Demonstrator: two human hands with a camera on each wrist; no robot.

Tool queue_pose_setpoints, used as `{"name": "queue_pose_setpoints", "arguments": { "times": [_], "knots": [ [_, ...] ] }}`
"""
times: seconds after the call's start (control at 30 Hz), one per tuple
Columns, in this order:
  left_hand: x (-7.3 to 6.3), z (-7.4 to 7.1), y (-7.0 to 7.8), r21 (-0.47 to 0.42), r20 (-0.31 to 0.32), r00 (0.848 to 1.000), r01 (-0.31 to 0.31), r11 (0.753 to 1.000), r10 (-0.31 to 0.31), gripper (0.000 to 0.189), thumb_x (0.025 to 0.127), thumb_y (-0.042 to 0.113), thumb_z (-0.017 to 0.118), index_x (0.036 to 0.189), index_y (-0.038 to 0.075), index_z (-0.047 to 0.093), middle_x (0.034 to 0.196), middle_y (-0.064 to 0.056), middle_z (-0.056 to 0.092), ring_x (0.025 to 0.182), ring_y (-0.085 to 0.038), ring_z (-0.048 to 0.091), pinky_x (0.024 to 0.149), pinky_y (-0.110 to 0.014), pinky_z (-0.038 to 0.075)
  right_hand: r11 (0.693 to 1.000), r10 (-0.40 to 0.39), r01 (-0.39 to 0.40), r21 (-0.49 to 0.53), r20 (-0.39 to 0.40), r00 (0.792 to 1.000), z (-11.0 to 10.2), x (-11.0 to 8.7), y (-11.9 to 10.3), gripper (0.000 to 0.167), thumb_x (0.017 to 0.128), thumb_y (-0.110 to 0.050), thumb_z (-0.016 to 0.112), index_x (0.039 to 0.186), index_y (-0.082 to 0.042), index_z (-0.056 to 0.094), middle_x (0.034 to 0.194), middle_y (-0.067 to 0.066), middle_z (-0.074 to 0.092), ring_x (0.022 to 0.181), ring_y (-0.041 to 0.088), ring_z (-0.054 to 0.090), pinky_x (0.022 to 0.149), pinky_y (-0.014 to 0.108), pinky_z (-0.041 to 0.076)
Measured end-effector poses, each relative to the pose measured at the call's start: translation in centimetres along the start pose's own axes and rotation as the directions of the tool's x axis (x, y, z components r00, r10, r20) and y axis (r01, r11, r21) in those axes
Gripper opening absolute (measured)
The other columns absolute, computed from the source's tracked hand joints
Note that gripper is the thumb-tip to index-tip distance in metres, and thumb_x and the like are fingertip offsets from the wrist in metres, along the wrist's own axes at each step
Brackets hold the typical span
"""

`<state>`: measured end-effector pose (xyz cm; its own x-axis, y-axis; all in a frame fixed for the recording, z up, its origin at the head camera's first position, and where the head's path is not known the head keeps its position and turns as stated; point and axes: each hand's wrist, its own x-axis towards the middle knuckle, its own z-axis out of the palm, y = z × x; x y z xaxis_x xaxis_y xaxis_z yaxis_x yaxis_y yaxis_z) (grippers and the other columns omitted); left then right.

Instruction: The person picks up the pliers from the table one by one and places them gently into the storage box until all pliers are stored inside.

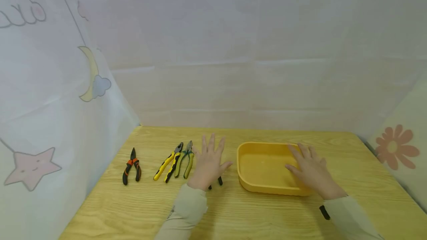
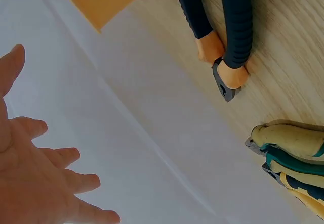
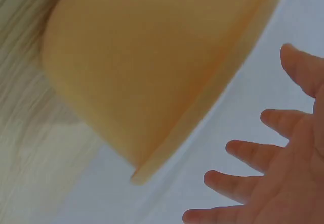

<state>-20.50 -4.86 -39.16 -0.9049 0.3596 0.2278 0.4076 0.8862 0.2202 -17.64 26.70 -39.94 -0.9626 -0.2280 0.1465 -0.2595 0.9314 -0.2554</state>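
My left hand (image 1: 207,164) is spread flat, palm down, over a pair of pliers. In the head view only the black handle ends (image 1: 220,181) of those pliers show; the left wrist view gives their black-and-orange handles (image 2: 238,27) and dark jaws. Fingers spread and holding nothing, my right hand (image 1: 313,175) overlaps the right end of a yellow plastic bin (image 1: 273,189). The right wrist view has the bin's side wall (image 3: 136,72) and rim beside that hand's splayed fingers. Close left of my left hand lie green-handled pliers (image 1: 178,165).
Yellow-and-black pliers (image 1: 162,166) lie against the green pair. Farther left are small orange-and-black pliers (image 1: 125,173). Everything rests on a wooden table (image 1: 133,210). White sheeting (image 1: 213,66) hangs behind it, with printed sheets at both sides.
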Motion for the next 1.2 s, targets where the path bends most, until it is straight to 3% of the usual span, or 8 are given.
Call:
{"name": "queue_pose_setpoints", "arguments": {
  "times": [0.17,0.43,0.57,0.77,0.87,1.0,1.07,1.2],
  "knots": [
    [-0.3,0.3,-0.6,-0.005,-0.030,1.000,0.003,1.000,-0.003,0.077,0.093,0.046,0.061,0.155,0.013,0.028,0.157,-0.024,0.017,0.141,-0.051,0.009,0.098,-0.079,0.015,0.999,0.014,-0.016,-0.031,-0.052,0.999,0.2,-0.2,1.2,0.063,0.097,-0.030,0.060,0.143,0.005,0.036,0.139,0.040,0.031,0.120,0.063,0.032,0.078,0.081,0.031],
    [-0.8,0.3,-1.5,0.031,-0.039,0.999,-0.003,1.000,0.005,0.076,0.095,0.047,0.058,0.154,0.012,0.028,0.156,-0.025,0.021,0.140,-0.052,0.014,0.096,-0.078,0.020,0.974,0.101,-0.083,0.213,-0.072,0.992,0.4,0.0,2.6,0.059,0.096,-0.011,0.061,0.136,0.022,0.034,0.128,0.046,0.039,0.114,0.061,0.039,0.090,0.069,0.036],
    [-1.1,0.3,-2.0,0.059,-0.031,0.999,-0.007,0.998,0.008,0.075,0.095,0.047,0.056,0.155,0.013,0.027,0.156,-0.024,0.021,0.140,-0.052,0.015,0.097,-0.077,0.021,0.961,0.118,-0.102,0.256,-0.048,0.992,0.0,0.3,3.5,0.054,0.094,-0.006,0.060,0.132,0.024,0.036,0.124,0.047,0.041,0.110,0.061,0.043,0.086,0.066,0.041],
    [-1.6,-0.1,-2.7,0.010,0.003,1.000,0.012,1.000,-0.012,0.074,0.096,0.046,0.057,0.155,0.013,0.027,0.156,-0.024,0.019,0.140,-0.052,0.011,0.099,-0.076,0.017,0.927,0.182,-0.192,0.323,0.062,0.981,-0.9,1.0,5.0,0.056,0.095,-0.006,0.059,0.132,0.026,0.033,0.122,0.048,0.041,0.105,0.058,0.048,0.079,0.057,0.049],
    [-1.8,-0.2,-3.2,-0.001,0.013,1.000,0.018,1.000,-0.018,0.073,0.096,0.045,0.057,0.154,0.012,0.028,0.157,-0.023,0.019,0.140,-0.052,0.011,0.100,-0.076,0.017,0.866,0.250,-0.293,0.405,0.157,0.956,-1.2,1.1,5.7,0.057,0.097,-0.007,0.055,0.136,0.024,0.027,0.118,0.046,0.043,0.091,0.045,0.058,0.069,0.048,0.053],
    [-2.2,-0.2,-3.8,-0.002,0.009,1.000,0.011,1.000,-0.010,0.072,0.096,0.044,0.059,0.153,0.010,0.031,0.155,-0.025,0.023,0.139,-0.052,0.015,0.098,-0.076,0.021,0.730,0.324,-0.424,0.536,0.274,0.905,-1.1,1.1,6.4,0.054,0.098,-0.003,0.047,0.139,0.023,0.022,0.108,0.039,0.052,0.074,0.023,0.063,0.060,0.040,0.055],
    [-2.5,-0.2,-4.1,-0.017,0.005,1.000,0.015,1.000,-0.015,0.072,0.095,0.043,0.060,0.152,0.009,0.033,0.153,-0.026,0.025,0.139,-0.052,0.017,0.097,-0.077,0.021,0.678,0.343,-0.463,0.570,0.312,0.886,-0.9,1.2,6.7,0.052,0.098,-0.001,0.044,0.140,0.022,0.022,0.098,0.030,0.057,0.070,0.019,0.061,0.060,0.038,0.056],
    [-3.2,-0.5,-4.8,-0.065,0.023,0.998,0.055,0.996,-0.053,0.071,0.095,0.041,0.059,0.152,0.009,0.032,0.154,-0.025,0.024,0.140,-0.050,0.016,0.098,-0.078,0.017,0.610,0.356,-0.512,0.605,0.368,0.859,-0.7,1.7,7.3,0.051,0.097,-0.001,0.045,0.139,0.020,0.024,0.088,0.013,0.057,0.067,0.020,0.057,0.062,0.037,0.055]
  ]
}}
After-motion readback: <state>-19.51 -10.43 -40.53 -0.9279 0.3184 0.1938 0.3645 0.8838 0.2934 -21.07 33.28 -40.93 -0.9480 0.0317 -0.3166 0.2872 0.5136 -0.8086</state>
